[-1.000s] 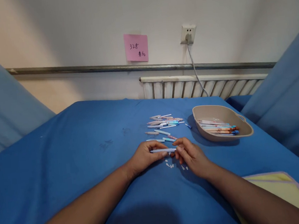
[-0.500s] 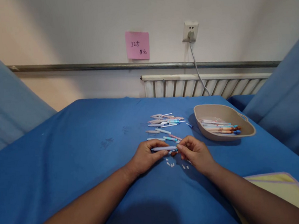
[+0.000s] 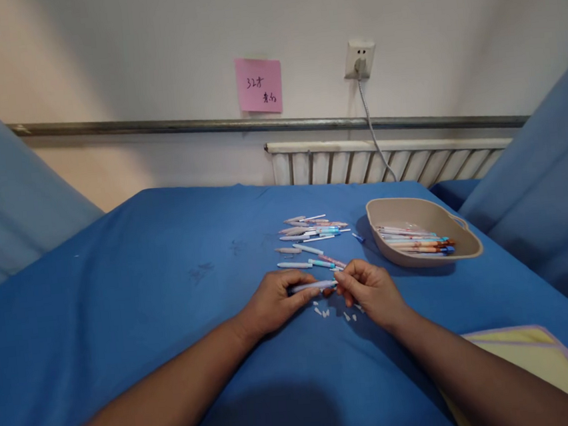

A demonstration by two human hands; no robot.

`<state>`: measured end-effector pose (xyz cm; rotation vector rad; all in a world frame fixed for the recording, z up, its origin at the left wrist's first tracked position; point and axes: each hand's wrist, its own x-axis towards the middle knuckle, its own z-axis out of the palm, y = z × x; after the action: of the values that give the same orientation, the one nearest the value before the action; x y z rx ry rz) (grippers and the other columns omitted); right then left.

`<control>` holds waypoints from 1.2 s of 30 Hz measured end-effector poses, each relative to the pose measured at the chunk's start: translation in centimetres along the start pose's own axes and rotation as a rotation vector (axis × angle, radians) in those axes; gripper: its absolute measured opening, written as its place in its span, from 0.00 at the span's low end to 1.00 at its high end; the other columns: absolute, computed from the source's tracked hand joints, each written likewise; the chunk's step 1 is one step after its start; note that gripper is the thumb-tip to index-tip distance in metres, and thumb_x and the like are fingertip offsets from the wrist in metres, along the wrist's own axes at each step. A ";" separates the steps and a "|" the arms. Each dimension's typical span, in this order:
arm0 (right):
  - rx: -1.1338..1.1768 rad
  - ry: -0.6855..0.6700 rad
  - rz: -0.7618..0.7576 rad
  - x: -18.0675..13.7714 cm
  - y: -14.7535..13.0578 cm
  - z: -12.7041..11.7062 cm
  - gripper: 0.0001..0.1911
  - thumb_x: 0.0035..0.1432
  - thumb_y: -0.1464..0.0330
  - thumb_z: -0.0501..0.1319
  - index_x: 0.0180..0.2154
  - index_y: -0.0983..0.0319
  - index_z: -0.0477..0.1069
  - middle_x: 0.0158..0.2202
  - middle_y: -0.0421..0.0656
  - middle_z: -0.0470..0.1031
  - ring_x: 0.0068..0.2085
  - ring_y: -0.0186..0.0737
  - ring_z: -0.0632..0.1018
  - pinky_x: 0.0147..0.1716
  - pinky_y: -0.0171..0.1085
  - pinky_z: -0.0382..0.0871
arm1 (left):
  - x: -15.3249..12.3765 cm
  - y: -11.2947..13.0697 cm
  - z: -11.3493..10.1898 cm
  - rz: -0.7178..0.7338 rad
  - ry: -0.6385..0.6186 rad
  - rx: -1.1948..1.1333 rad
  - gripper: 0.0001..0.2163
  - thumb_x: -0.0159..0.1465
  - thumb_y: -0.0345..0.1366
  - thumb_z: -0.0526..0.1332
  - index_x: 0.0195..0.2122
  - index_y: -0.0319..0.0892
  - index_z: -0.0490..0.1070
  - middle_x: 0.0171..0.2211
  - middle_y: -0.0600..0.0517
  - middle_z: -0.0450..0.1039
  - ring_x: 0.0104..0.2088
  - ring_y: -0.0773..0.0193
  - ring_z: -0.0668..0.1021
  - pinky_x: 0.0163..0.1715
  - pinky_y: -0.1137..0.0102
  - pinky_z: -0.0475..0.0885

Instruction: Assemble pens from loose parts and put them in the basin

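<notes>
My left hand is closed around a pale lilac pen, held level just above the blue table cover. My right hand pinches the pen's right end with thumb and fingertips, so both hands grip the same pen. Several tiny white caps lie on the cloth right under the hands. A loose pile of pens and pen parts lies just beyond the hands.
A beige tray holding several pens stands to the right of the pile. A yellow cloth lies at the near right corner. Behind the table are a radiator, a wall socket with a cable and a pink note.
The pen has tilted slightly in my hands and my right fingers have closed tighter on its end. Both hands stay in the same spot.
</notes>
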<state>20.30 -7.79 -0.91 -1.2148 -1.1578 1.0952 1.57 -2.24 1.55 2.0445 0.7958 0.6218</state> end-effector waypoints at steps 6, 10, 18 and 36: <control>-0.046 0.033 -0.032 0.0 0.1 -0.2 0.20 0.50 0.52 0.62 0.21 0.61 0.64 0.17 0.37 0.69 0.16 0.28 0.66 0.16 0.29 0.58 | -0.8 0.5 0.8 -0.042 -0.141 0.107 0.12 0.62 0.43 0.55 0.35 0.41 0.74 0.24 0.55 0.72 0.24 0.69 0.69 0.25 0.76 0.61; -0.061 0.018 -0.033 -0.1 0.2 -0.1 0.20 0.50 0.52 0.62 0.22 0.61 0.64 0.17 0.37 0.68 0.15 0.28 0.65 0.15 0.29 0.57 | -1.0 0.6 1.2 -0.061 -0.156 0.096 0.12 0.62 0.43 0.55 0.34 0.41 0.72 0.23 0.55 0.71 0.23 0.69 0.69 0.23 0.76 0.60; -0.027 -0.031 -0.052 -0.3 0.0 0.0 0.15 0.50 0.56 0.63 0.26 0.62 0.67 0.17 0.36 0.68 0.19 0.29 0.67 0.19 0.29 0.59 | -0.9 -0.1 1.6 -0.124 -0.187 -0.028 0.12 0.64 0.44 0.53 0.36 0.41 0.69 0.26 0.54 0.72 0.25 0.68 0.72 0.25 0.76 0.65; 0.525 0.253 -0.015 1.7 -0.3 -1.8 0.15 0.48 0.59 0.67 0.24 0.62 0.66 0.21 0.35 0.66 0.20 0.27 0.65 0.20 0.29 0.58 | 3.5 -2.8 -4.6 -0.195 0.111 0.669 0.10 0.60 0.38 0.55 0.36 0.42 0.73 0.31 0.50 0.74 0.31 0.61 0.74 0.29 0.72 0.62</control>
<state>22.26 -6.26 -0.51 -0.8955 -0.6289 1.1072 0.05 3.93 2.13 2.4896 1.3918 0.3860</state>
